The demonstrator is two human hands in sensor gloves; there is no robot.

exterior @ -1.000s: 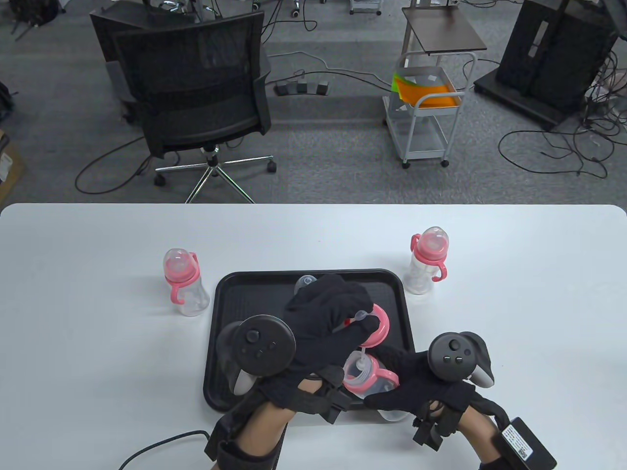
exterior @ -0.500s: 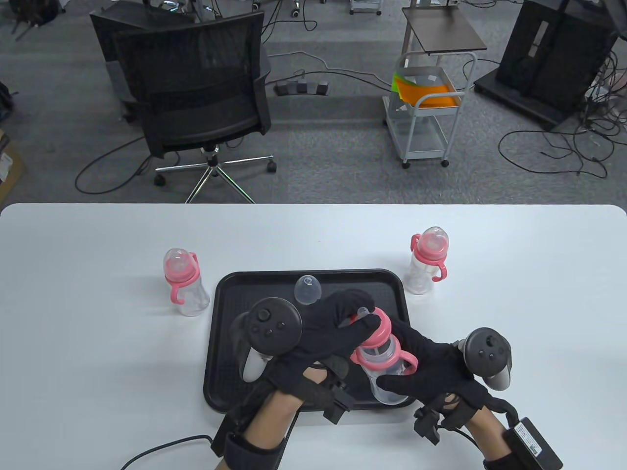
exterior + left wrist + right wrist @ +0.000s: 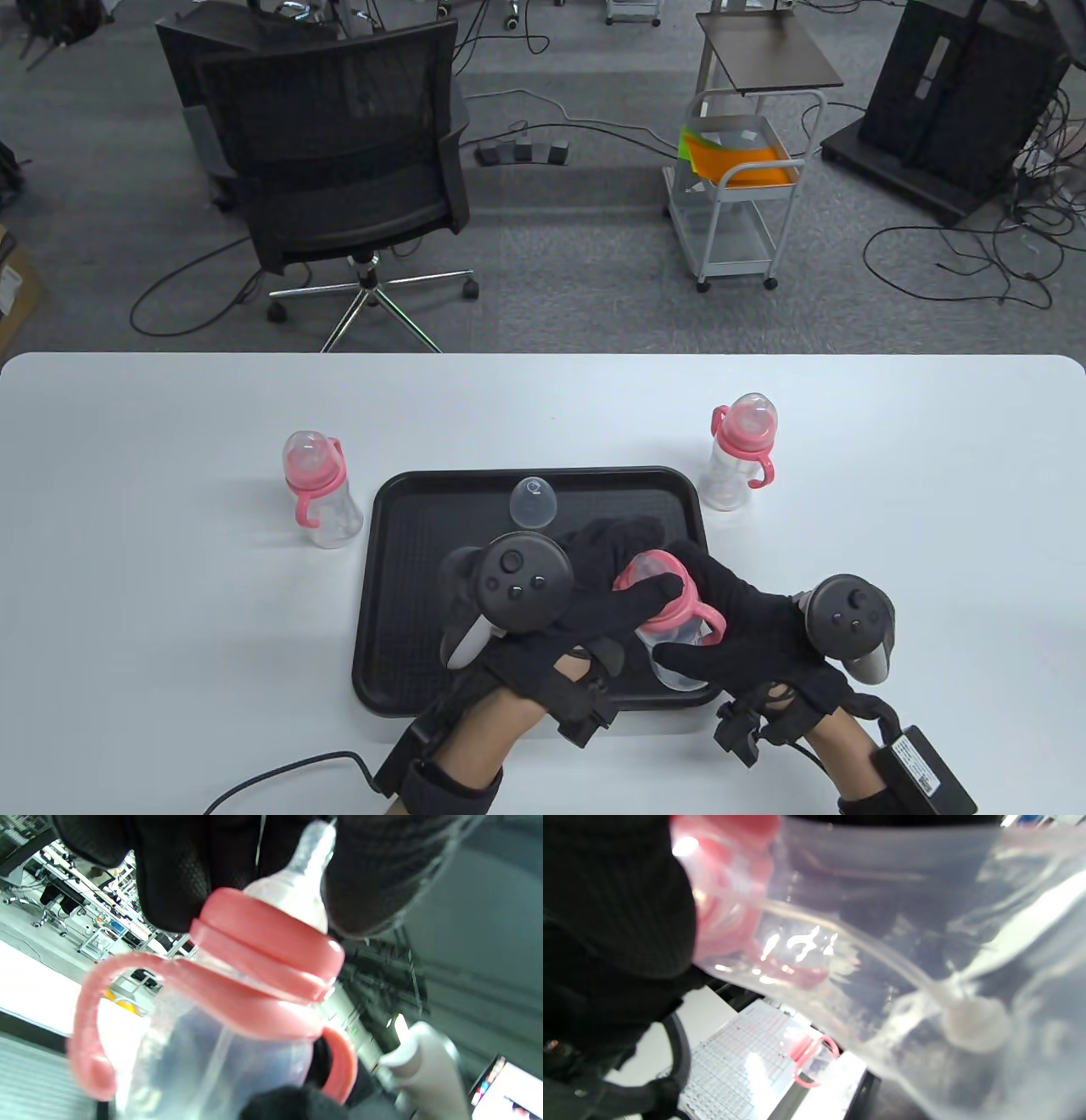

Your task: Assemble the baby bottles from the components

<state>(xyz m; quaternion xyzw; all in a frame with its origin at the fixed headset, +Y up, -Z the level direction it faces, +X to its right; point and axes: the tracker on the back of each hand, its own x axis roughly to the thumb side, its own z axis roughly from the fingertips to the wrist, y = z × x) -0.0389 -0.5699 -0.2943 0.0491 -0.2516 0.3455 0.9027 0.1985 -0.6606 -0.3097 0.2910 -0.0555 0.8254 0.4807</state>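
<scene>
White tabletop (image 3: 170, 645) fills the lower half of the table view, with grey carpet, an office chair (image 3: 339, 170) and a small cart (image 3: 738, 187) beyond its far edge. At the left stands 1 finished baby bottle (image 3: 318, 492), upright and well apart from the black tray (image 3: 407, 543) at the centre. A clear dome cap (image 3: 533, 503) lies near the tray's far rim. The left hand (image 3: 594, 594) curls over the pink collar (image 3: 271, 942) of the bottle being assembled (image 3: 674, 637), and the right hand (image 3: 747, 637) wraps round its clear body over the tray's near right corner. A 2nd finished bottle (image 3: 742, 454) stands upright just off the tray's far right corner. Only the left wrist view shows the silicone teat (image 3: 305, 878) poking up between the gloved fingers (image 3: 178, 870), with the pink handle ring (image 3: 93, 1027) below the collar. Only the right wrist view shows a straw (image 3: 865, 950) with a weighted end inside the clear body. Bare table lies open to both sides of the tray and along the far edge.
</scene>
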